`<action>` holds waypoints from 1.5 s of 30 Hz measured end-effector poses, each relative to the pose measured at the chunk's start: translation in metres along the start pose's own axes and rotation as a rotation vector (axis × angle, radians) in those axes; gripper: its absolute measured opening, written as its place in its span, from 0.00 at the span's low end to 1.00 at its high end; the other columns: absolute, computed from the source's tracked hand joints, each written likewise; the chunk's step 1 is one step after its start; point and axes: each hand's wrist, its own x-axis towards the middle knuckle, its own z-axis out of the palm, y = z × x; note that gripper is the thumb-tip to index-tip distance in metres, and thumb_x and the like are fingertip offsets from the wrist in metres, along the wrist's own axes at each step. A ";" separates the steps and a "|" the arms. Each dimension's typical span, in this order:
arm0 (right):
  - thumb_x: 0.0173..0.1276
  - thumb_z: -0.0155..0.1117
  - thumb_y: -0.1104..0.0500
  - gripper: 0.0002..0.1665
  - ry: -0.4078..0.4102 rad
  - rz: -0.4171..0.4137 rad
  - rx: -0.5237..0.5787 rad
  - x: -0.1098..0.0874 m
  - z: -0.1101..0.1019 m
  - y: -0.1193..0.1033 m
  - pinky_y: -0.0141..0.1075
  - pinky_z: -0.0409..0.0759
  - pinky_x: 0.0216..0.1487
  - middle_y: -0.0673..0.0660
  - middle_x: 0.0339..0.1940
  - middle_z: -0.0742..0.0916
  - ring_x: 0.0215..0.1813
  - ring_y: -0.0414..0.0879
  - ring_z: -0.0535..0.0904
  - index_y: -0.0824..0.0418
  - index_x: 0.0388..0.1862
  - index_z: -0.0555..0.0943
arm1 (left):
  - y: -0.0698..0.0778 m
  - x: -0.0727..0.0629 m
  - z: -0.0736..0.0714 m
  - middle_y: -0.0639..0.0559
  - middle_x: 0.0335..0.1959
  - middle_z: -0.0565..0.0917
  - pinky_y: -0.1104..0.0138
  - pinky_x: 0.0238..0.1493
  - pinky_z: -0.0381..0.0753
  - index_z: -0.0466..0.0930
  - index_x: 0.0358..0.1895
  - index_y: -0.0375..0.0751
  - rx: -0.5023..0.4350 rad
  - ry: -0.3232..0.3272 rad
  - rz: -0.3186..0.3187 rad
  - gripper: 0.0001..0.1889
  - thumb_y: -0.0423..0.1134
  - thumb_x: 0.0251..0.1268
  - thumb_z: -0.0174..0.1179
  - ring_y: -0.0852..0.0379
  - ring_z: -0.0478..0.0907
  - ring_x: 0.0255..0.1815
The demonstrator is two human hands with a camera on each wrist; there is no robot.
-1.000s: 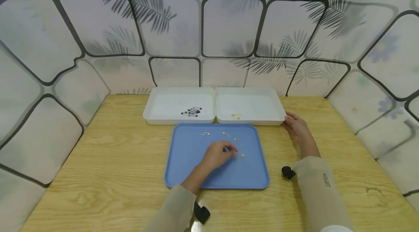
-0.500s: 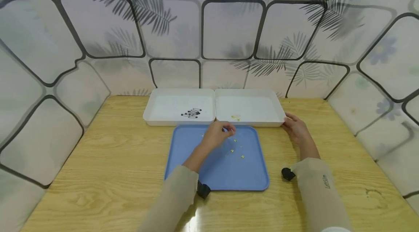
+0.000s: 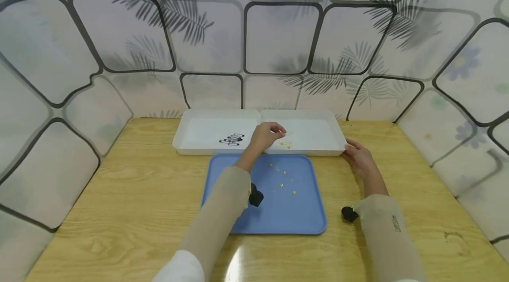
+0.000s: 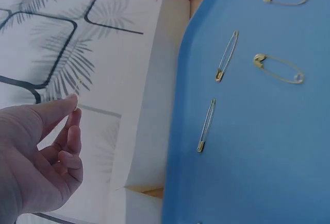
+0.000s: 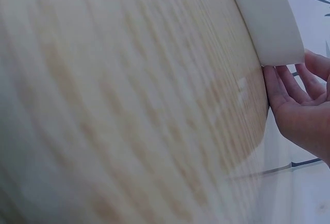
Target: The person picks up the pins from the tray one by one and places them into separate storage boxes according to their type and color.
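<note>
My left hand (image 3: 264, 137) is over the front left part of the right white tray (image 3: 318, 129). Between its thumb and index finger it pinches a small gold safety pin (image 4: 78, 87), mostly covered by the fingertips. Below and beside the fingers, a few gold safety pins (image 3: 286, 144) lie in that tray. My right hand (image 3: 361, 160) holds the tray's front right corner, its fingers against the outer wall (image 5: 273, 28) and the thumb at the rim. Several gold safety pins (image 4: 278, 69) are spread over the blue tray (image 3: 286, 218) in front.
The left white tray (image 3: 210, 123) stands against the right one and carries a cluster of black safety pins (image 3: 232, 139). All trays rest on a wooden table (image 3: 131, 193). A patterned wall covering (image 3: 282, 39) rises behind and at both sides.
My left hand has moved from the blue tray, forward, to above the right white tray, carrying a gold safety pin. The right hand stays at the tray's corner.
</note>
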 end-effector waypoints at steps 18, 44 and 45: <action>0.72 0.44 0.68 0.33 -0.003 -0.041 0.028 -0.004 -0.001 0.004 0.37 0.58 0.63 0.52 0.45 0.76 0.45 0.38 0.77 0.66 0.72 0.47 | -0.013 0.030 0.029 0.52 0.35 0.83 0.70 0.31 0.72 0.84 0.38 0.43 0.098 -0.014 -0.100 0.06 0.40 0.62 0.60 0.57 0.76 0.33; 0.72 0.45 0.69 0.32 0.000 -0.050 0.054 -0.001 0.001 0.003 0.37 0.58 0.63 0.49 0.39 0.79 0.43 0.39 0.77 0.68 0.72 0.48 | -0.012 0.034 0.050 0.55 0.38 0.81 0.69 0.36 0.74 0.84 0.41 0.48 0.287 0.021 -0.173 0.07 0.40 0.60 0.62 0.59 0.76 0.38; 0.72 0.45 0.69 0.32 0.005 -0.051 0.054 -0.001 0.000 0.003 0.37 0.58 0.63 0.49 0.39 0.80 0.43 0.39 0.77 0.68 0.72 0.48 | -0.011 0.034 0.050 0.56 0.39 0.81 0.70 0.36 0.74 0.84 0.42 0.49 0.275 0.023 -0.163 0.08 0.40 0.60 0.61 0.60 0.76 0.38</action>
